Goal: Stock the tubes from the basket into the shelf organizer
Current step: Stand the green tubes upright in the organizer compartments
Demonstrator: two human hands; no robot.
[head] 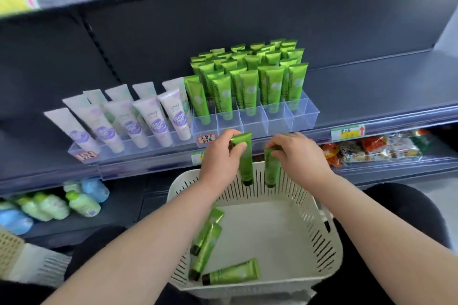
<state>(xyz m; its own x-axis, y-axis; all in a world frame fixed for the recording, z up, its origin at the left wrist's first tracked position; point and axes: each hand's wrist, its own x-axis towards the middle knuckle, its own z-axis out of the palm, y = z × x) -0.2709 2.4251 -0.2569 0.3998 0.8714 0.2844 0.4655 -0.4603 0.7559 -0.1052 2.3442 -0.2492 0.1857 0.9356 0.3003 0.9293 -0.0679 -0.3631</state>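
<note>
Left hand (220,156): above the basket's far rim, towards its left side; fingers and thumb are curled round the upper end of 1 green tube.
Left tube (245,163): hangs upright with its dark cap down, the cap end level with the basket's far wall.
Right hand (297,153): above the basket's far rim, towards its right side; fingertips and thumb pinch the top of a 2nd green tube.
Right tube (271,168): upright, cap down, against the basket's far wall and just beside the left tube, not touching it.
Basket (332,250): cream, slotted walls, resting in the person's lap.
Loose tubes (233,275): 3 green ones lie on the basket's floor, along its left and near sides.
Shelf organizer (255,119): clear plastic with divided cells, on the shelf directly beyond the basket.
Stocked tubes (247,74): green, standing cap down in rows in the organizer's cells beyond the basket.
White and purple tubes (138,116): in a clear tray beyond the basket and to its left.
Bottles (81,200): green and blue, on the lower shelf left of the basket.
Snack packets (371,148): on the shelf beyond the basket's right side.
</note>
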